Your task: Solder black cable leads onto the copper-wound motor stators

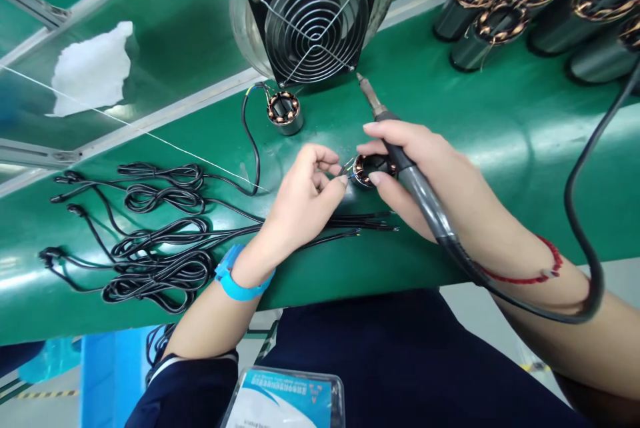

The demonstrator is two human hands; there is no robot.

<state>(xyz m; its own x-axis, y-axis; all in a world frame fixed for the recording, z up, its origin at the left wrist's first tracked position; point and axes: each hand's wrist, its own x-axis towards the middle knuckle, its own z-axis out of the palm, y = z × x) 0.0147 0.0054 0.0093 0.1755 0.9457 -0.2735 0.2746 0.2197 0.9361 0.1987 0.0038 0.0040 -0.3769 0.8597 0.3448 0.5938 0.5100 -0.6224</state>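
My right hand [425,168] is closed around a soldering iron [417,185], its tip pointing up and left toward the fan. The thumb and fingers of that hand also reach a small motor stator [364,171] with copper windings, partly hidden behind them. My left hand [313,191] pinches thin wire ends [347,167] at the left side of this stator. Beneath the left hand, several black power cords [235,231] run across with their stripped ends to the right. Another stator [285,113], wired to a black cord, stands upright below the fan.
A fan with a wire guard [315,28] stands at the back. Several taller stators [490,31] crowd the back right. Coiled cords [160,268] lie at left on the green table [500,228]. The iron's cable [575,215] loops over my right forearm. A blue bin [115,375] sits below.
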